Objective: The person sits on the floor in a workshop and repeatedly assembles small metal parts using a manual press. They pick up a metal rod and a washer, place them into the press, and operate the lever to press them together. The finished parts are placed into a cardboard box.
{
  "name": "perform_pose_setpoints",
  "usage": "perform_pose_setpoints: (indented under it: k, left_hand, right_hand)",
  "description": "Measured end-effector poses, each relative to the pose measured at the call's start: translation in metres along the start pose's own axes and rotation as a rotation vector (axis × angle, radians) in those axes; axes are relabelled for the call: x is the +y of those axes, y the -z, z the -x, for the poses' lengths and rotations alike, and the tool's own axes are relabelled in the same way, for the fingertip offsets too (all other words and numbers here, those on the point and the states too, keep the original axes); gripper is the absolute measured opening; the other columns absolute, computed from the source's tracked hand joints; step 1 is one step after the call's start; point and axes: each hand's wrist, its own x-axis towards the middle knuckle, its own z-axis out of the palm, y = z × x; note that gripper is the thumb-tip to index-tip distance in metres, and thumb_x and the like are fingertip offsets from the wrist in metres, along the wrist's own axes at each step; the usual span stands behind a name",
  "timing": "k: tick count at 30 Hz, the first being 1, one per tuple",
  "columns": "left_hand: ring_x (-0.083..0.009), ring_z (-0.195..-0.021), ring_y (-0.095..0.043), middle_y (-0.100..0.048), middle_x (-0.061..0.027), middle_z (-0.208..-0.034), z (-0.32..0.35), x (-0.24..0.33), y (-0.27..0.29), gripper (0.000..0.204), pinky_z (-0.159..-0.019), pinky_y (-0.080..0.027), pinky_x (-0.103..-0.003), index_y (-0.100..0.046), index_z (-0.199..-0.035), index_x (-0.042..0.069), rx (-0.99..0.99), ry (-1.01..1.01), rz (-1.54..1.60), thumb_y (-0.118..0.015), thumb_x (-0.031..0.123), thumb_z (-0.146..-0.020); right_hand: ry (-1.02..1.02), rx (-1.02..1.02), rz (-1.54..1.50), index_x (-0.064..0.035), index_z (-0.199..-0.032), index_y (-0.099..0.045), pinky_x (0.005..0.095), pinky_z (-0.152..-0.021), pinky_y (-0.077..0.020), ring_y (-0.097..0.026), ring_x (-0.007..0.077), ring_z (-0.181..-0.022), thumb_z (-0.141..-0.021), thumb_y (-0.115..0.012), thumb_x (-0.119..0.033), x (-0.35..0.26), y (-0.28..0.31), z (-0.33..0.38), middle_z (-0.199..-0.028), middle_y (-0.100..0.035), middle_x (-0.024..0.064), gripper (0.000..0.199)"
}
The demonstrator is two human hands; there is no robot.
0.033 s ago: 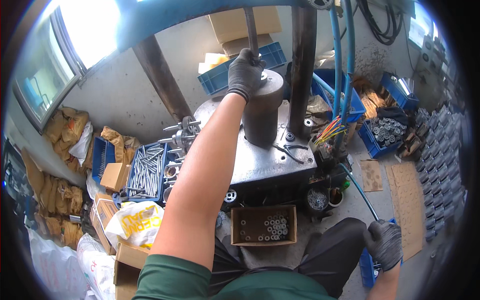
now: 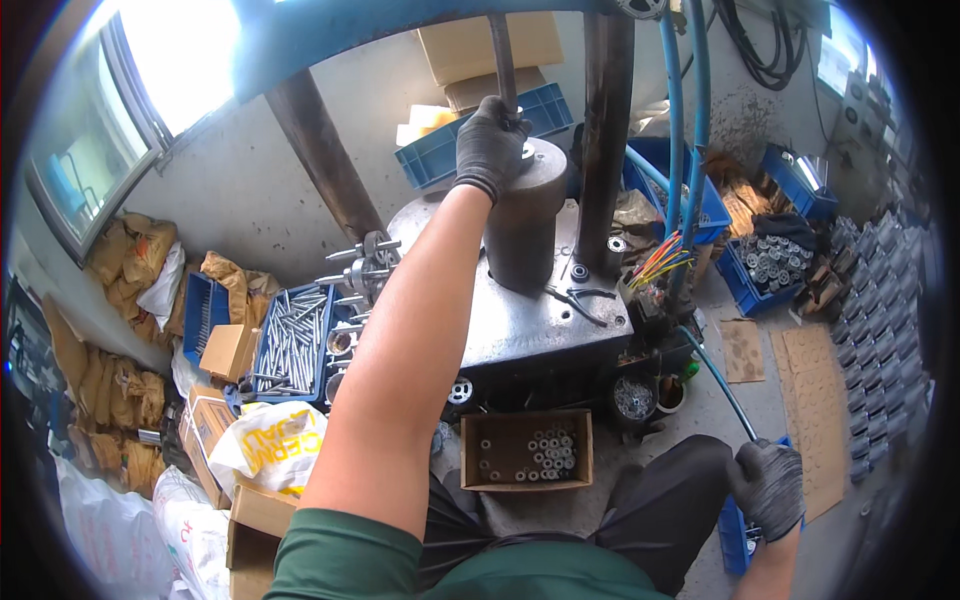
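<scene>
My left hand, in a dark grey knitted glove, reaches far forward to the top of a dark steel cylinder. Its fingers are curled in at the lower end of a vertical press rod; what they hold is hidden. A small ring-shaped metal part sits on the cylinder's top beside the hand. At the lower right, my right hand, gloved too, is closed round the end of a long thin lever that slants up to the machine. The cylinder stands on a steel press table.
Pliers lie on the press table. A cardboard box with several small metal rings sits before my knees. Left, a blue crate holds metal shafts; right, another blue crate holds round parts. Dark steel columns flank the cylinder.
</scene>
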Motion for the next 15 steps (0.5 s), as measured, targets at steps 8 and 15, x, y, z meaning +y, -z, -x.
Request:
perform_pose_setpoints:
  k: [8,15]
  left_hand:
    - [-0.036,-0.091,-0.074,-0.077,-0.0166,-0.095,0.0,-0.002,-0.001,0.026,-0.086,-0.058,-0.042,-0.067,-0.103,0.006,0.018,-0.041,0.009,-0.085,0.018,-0.09]
    - [-0.0273,-0.102,-0.076,-0.079,-0.0134,-0.105,-0.002,-0.003,0.005,0.034,-0.095,-0.057,-0.039,-0.069,-0.118,0.007,-0.069,-0.004,-0.083,-0.083,0.023,-0.092]
  right_hand:
    - [0.036,-0.016,-0.06,-0.0038,-0.084,-0.071,0.05,-0.071,-0.0535,-0.068,0.0407,-0.076,-0.083,-0.076,-0.016,-0.008,0.012,-0.007,-0.081,-0.069,0.0198,0.013]
    - [0.344,0.528,-0.093,-0.0016,-0.117,-0.066,0.0483,-0.084,-0.0567,-0.072,0.0418,-0.098,-0.094,-0.07,0.0,-0.001,0.057,-0.111,-0.105,-0.072,0.0203,0.024]
